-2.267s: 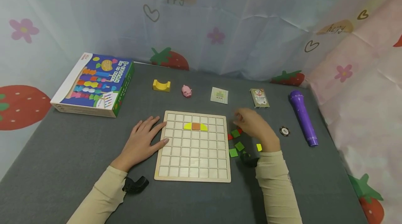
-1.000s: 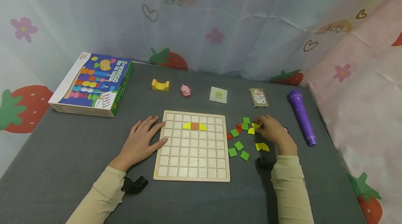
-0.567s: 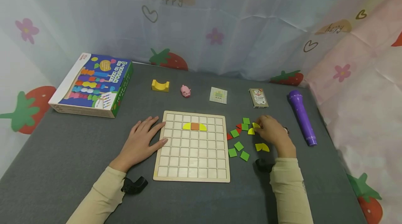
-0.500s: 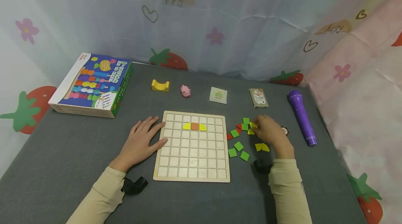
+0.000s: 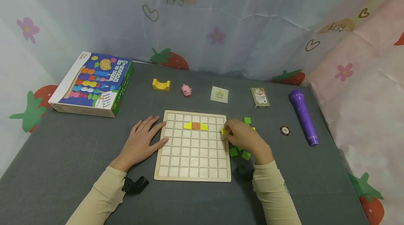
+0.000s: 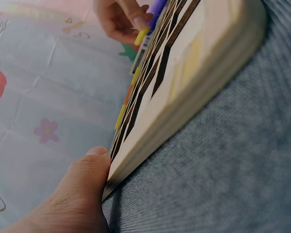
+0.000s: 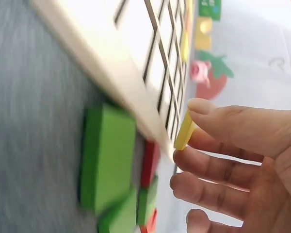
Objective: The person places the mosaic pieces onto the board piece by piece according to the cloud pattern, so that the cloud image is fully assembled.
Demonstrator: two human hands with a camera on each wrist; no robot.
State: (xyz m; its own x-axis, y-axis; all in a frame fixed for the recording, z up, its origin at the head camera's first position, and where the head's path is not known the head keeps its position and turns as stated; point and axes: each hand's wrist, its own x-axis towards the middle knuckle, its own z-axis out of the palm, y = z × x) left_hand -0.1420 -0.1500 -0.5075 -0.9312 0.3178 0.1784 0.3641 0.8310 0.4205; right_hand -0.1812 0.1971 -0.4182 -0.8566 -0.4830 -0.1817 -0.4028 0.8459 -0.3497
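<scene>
Strawberry-print cloth backs a grey worktop (image 5: 63, 169) where a wooden grid board (image 5: 194, 162) lies near the front edge. Left hand (image 5: 143, 142) rests flat, fingers spread, against the board's left edge. Right hand (image 5: 244, 137) pinches a yellow tile (image 5: 224, 131) over the board's right-hand column, beside loose green tiles (image 5: 240, 154). To seat it well, I judge the tile should come down level and square to one cell while the left hand steadies the board.
</scene>
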